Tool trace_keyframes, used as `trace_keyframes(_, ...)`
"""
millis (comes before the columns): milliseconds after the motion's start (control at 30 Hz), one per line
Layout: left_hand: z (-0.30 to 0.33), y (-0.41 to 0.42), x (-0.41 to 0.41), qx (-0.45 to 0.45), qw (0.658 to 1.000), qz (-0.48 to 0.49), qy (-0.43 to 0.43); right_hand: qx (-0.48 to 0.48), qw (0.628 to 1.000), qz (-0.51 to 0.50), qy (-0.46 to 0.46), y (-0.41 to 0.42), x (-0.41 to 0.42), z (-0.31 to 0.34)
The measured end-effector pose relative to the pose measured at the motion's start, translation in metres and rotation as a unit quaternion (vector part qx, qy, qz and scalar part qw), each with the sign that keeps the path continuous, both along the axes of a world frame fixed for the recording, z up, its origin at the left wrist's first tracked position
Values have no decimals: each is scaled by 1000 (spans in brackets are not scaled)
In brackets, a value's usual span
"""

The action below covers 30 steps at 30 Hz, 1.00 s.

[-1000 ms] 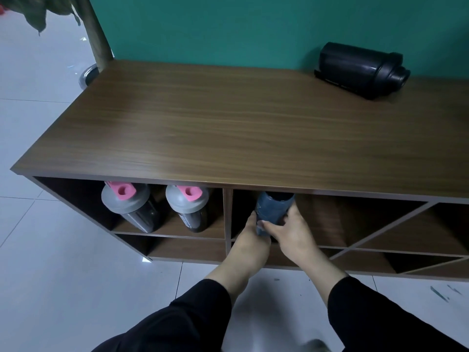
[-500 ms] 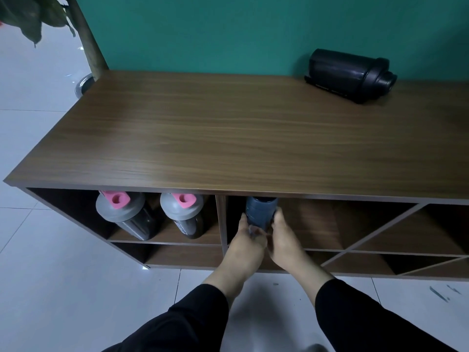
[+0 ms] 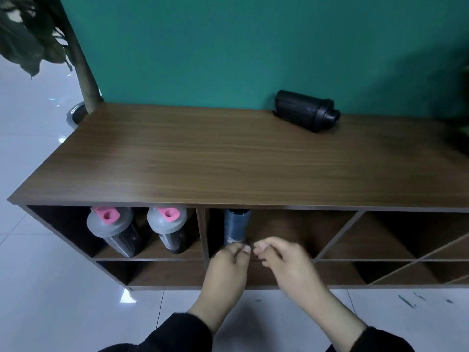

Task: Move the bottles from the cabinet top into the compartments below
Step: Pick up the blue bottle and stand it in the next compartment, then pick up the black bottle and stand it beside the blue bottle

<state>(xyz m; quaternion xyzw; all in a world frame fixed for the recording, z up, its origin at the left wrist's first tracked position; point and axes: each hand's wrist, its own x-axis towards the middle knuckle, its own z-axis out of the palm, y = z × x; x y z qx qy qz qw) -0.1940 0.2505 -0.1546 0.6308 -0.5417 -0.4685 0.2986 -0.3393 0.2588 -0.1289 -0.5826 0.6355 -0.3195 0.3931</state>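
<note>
A dark blue bottle (image 3: 236, 227) stands upright at the left side of the middle upper compartment of the wooden cabinet (image 3: 228, 161). My left hand (image 3: 228, 265) and my right hand (image 3: 284, 260) hover just in front of and below the bottle, fingers loosely curled, holding nothing. A black bottle (image 3: 305, 110) lies on its side on the cabinet top at the back, against the green wall. Two grey shaker bottles with pink caps (image 3: 111, 229) (image 3: 168, 227) lean in the left upper compartment.
To the right are diagonal, X-shaped compartments (image 3: 396, 240). A lower shelf row (image 3: 165, 273) runs beneath the upper one. A potted plant trunk (image 3: 83, 80) stands at the cabinet's back left corner. White tiled floor (image 3: 50, 301) lies in front.
Both hands let go of the dark blue bottle, which now stands in the middle compartment, and drew back toward me. The view tilted up a little.
</note>
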Motion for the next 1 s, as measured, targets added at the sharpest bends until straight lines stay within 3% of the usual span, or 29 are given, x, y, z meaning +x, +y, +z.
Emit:
trace_keyframes(67,25,12,3,-94,995,11,-34,-58,996,-55,-26,8,-16,34)
trace_keyframes(233,80,1,9,-248,968,47,-5,-212,962,-174,9,-22,-72,103)
trace_keyframes(367,94,-41,17,-300,951,60,-33,-161,965,-193,81,-93,-118,100)
trace_keyframes(500,92,-90,25,-298,940,17,-168,-87,970,-211,85,-150,-141,83)
trace_keyframes(600,89,-111,24,-295,919,-33,-258,-99,962,-232,107,-181,-143,78)
trace_keyframes(1000,79,-117,19,-316,878,-46,-356,-153,962,-188,125,-273,-163,76)
